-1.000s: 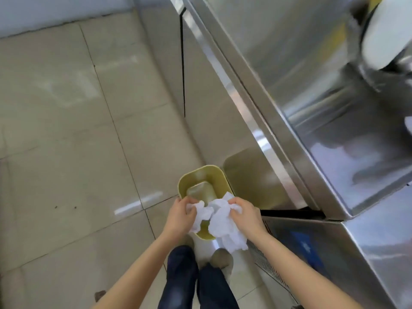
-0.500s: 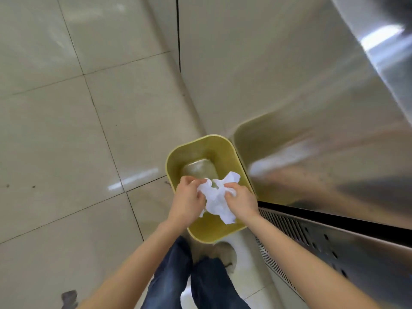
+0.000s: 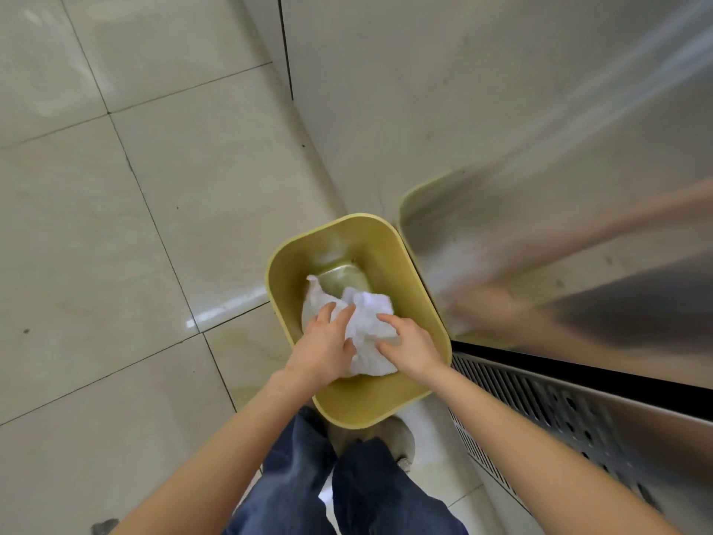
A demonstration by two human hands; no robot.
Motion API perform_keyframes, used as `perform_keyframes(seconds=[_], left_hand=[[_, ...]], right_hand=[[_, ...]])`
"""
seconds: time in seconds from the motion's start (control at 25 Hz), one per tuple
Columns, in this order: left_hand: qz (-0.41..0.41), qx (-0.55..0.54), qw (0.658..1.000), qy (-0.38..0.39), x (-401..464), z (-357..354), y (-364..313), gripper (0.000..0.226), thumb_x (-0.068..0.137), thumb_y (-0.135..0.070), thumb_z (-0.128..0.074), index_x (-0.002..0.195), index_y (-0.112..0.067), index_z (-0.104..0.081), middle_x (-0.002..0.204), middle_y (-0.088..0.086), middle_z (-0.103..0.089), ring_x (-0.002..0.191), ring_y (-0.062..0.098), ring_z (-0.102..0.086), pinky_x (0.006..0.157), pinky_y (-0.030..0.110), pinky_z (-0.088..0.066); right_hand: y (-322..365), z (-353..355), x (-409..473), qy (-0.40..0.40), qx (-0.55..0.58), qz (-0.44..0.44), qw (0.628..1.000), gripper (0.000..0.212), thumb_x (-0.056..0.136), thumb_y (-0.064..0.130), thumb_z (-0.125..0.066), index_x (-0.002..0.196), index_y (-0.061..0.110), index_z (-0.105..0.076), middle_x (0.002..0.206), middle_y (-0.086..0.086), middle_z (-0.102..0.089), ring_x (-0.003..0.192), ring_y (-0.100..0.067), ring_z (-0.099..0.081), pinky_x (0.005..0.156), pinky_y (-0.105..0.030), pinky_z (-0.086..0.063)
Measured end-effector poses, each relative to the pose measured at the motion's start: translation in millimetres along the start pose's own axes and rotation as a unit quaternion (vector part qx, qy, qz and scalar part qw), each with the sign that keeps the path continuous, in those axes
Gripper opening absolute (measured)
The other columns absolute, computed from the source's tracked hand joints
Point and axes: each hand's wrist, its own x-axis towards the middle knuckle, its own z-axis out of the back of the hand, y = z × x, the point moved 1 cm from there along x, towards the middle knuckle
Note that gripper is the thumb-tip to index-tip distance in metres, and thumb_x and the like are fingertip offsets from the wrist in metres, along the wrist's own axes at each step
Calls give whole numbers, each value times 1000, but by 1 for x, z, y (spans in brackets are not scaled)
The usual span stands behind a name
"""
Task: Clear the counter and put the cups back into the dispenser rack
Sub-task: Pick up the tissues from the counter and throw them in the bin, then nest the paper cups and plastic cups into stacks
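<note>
Commercial kitchen or café service area, stainless steel cabinet (image 3: 501, 110), vented panel (image 3: 559, 411), tiled floor (image 3: 115, 225)

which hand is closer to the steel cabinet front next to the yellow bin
Right. The right hand is over the side of the yellow bin that sits against the steel cabinet front. The left hand is over the bin's floor side, both touching the crumpled white paper.

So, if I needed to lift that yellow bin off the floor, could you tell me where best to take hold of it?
Grip the yellow bin by its rim on the left long side and the far short end, coming from above. The steel cabinet stands close along its right side, and both hands, left hand and right hand, with the crumpled white paper, fill the near end.
</note>
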Motion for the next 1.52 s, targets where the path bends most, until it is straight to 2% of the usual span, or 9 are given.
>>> perform_keyframes(seconds=[0.16, 0.28, 0.4, 0.52, 0.76, 1.04, 1.32, 1.52], left_hand=[[2, 23, 1000, -12, -32, 25, -10, 54, 93, -24, -38, 142, -18, -18, 154, 15, -16, 140, 32, -20, 114, 44, -25], [5, 84, 996, -18, -72, 55, -25, 56, 94, -33, -35, 143, -19, -12, 155, 14, -12, 143, 30, -10, 115, 45, -15], [7, 127, 991, -37, -117, 91, -43, 62, 93, -39, -34, 144, -21, -3, 156, 14, -4, 144, 32, -2, 116, 47, -6], [9, 139, 988, -60, -165, 128, -62, 68, 92, -44, -35, 144, -22, 2, 156, 13, 0, 144, 33, 1, 116, 48, -3], [-19, 172, 977, -128, -255, 195, -98, 74, 89, -49, -37, 144, -21, 3, 157, 13, 2, 144, 32, 4, 116, 49, 0], [-55, 200, 965, -161, -337, 255, -136, 76, 88, -51, -38, 144, -20, 4, 157, 12, 5, 144, 30, 5, 117, 49, 1], [-138, 223, 946, -188, -382, 288, -182, 78, 88, -49, -40, 144, -20, 5, 157, 11, 4, 144, 29, 6, 118, 48, 2], [-234, 236, 922, -198, -398, 297, -228, 76, 87, -50, -40, 144, -21, 2, 157, 11, -3, 145, 28, -1, 119, 48, -1]], right_hand=[[18, 13, -26, 15, -47, 6, 999, 59, 86, 25, -55, 139, 17, -29, 147, -10, -33, 135, -25, -33, 108, -32, -28], [45, 28, -60, 28, -94, 18, 995, 67, 86, 33, -54, 142, 19, -20, 153, -9, -20, 141, -24, -18, 114, -36, -20], [79, 49, -103, 7, -186, 38, 982, 73, 85, 43, -51, 144, 23, -11, 157, -5, -8, 144, -22, -4, 117, -39, -7], [116, 71, -153, -25, -225, 51, 973, 77, 85, 47, -48, 144, 24, -5, 157, -2, -2, 144, -20, 4, 117, -41, 2], [172, 103, -251, -99, -222, 78, 967, 78, 85, 51, -45, 144, 23, -1, 157, -3, -1, 144, -21, 7, 117, -43, 5], [225, 146, -350, -193, -199, 132, 952, 75, 86, 50, -45, 144, 23, -4, 157, -2, -2, 144, -21, 8, 116, -41, 7], [242, 186, -417, -277, -139, 143, 940, 73, 86, 47, -47, 144, 25, -10, 157, 0, -3, 144, -19, 5, 117, -40, 5], [230, 208, -454, -355, -92, 109, 924, 70, 86, 45, -48, 143, 24, -13, 157, 0, -6, 144, -18, 2, 117, -39, 2]])
